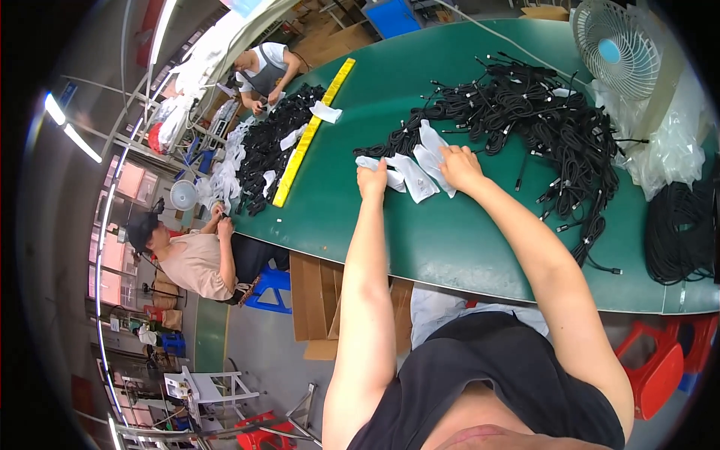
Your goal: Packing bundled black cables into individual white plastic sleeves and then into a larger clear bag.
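On the green table [420,240] several small white plastic bags [415,174] lie fanned out in front of me. My left hand [371,180] rests with closed fingers on the left end of the bags. My right hand [459,166] presses down on the right side of the same bags, fingers on one of them. Just beyond the bags starts a big tangle of black cables [525,112] that spreads over the right half of the table.
A white fan [619,49] and clear plastic bags [667,150] stand at the far right, beside a coiled black cable bundle [682,229]. A yellow strip [311,135] divides the table; two other people [195,259] sit at a second cable pile [274,135]. Red stools [660,367] are below.
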The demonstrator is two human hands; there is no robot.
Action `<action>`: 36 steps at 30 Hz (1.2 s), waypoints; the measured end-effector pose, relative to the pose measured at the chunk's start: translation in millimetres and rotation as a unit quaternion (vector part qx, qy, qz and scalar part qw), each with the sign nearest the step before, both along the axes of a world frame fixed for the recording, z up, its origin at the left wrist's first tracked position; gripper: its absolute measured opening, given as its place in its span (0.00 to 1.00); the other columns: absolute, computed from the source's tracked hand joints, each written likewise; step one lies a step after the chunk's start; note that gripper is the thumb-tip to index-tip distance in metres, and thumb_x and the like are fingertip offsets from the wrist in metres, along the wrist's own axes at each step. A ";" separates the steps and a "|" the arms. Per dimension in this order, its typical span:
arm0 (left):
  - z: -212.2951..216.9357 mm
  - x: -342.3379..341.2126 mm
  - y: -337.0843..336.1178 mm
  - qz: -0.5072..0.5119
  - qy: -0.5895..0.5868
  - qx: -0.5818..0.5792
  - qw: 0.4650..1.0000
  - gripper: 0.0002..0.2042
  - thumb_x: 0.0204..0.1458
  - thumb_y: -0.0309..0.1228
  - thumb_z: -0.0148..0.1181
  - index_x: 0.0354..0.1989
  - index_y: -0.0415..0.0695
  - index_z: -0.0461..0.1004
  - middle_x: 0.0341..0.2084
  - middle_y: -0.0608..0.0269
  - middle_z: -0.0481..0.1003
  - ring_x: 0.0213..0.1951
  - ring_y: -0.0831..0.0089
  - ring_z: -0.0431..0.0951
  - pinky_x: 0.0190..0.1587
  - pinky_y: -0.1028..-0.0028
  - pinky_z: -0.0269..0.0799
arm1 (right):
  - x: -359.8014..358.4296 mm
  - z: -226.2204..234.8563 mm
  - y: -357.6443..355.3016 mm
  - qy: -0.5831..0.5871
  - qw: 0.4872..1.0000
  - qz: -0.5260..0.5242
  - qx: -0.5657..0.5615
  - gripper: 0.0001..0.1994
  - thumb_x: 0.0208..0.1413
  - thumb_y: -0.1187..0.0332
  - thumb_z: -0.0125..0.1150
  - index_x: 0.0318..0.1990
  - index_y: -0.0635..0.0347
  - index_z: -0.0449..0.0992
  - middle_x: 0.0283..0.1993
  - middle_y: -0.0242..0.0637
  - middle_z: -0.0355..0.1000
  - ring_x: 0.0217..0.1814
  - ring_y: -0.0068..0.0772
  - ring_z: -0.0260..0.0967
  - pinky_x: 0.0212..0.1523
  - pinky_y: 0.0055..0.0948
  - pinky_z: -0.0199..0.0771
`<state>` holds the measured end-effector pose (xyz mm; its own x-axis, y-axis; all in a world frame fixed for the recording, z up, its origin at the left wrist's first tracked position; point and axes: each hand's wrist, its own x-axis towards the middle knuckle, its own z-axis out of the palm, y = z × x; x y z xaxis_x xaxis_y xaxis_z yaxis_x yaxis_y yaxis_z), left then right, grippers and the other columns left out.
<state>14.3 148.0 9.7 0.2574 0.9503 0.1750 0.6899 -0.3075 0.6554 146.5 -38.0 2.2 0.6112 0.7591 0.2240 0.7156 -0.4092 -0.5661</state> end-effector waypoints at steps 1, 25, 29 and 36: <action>-3.3 8.3 -3.9 0.023 0.055 0.027 0.998 0.31 0.41 0.44 0.63 0.48 0.31 0.64 0.43 0.38 0.71 0.48 0.47 0.71 0.51 0.60 0.67 | 5.2 -1.0 -1.3 0.018 1.000 -0.006 0.009 0.21 0.50 0.66 0.54 0.54 0.56 0.67 0.53 0.45 0.65 0.55 0.49 0.61 0.54 0.43 0.62; 5.1 -92.5 9.6 0.000 -0.103 -0.133 0.986 0.34 0.49 0.39 0.58 0.60 0.32 0.53 0.51 0.32 0.58 0.47 0.43 0.68 0.49 0.58 0.67 | -75.4 18.0 116.5 -0.081 0.986 0.113 0.087 0.16 0.48 0.61 0.55 0.42 0.59 0.74 0.45 0.45 0.65 0.48 0.44 0.61 0.46 0.38 0.62; -13.6 -94.4 6.7 -0.034 -0.100 0.128 0.986 0.34 0.51 0.34 0.56 0.63 0.36 0.47 0.56 0.35 0.51 0.40 0.52 0.73 0.40 0.65 0.73 | 19.3 58.8 89.5 -0.317 0.943 -0.059 0.085 0.16 0.37 0.65 0.59 0.38 0.55 0.74 0.39 0.35 0.70 0.48 0.36 0.64 0.46 0.37 0.60; 1.9 -44.4 -74.5 -0.252 -0.157 0.253 0.921 0.21 0.49 0.21 0.53 0.54 0.34 0.62 0.50 0.42 0.60 0.32 0.64 0.72 0.35 0.71 0.72 | 97.4 1.7 15.2 -0.368 0.922 -0.053 -0.105 0.11 0.47 0.66 0.52 0.36 0.60 0.76 0.36 0.38 0.72 0.46 0.40 0.66 0.53 0.40 0.59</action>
<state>-30.1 73.5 11.7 0.5043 0.5013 0.7031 0.1770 -0.8570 0.4840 244.0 -22.8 3.8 0.4262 0.7776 0.4623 0.8238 -0.5447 0.1567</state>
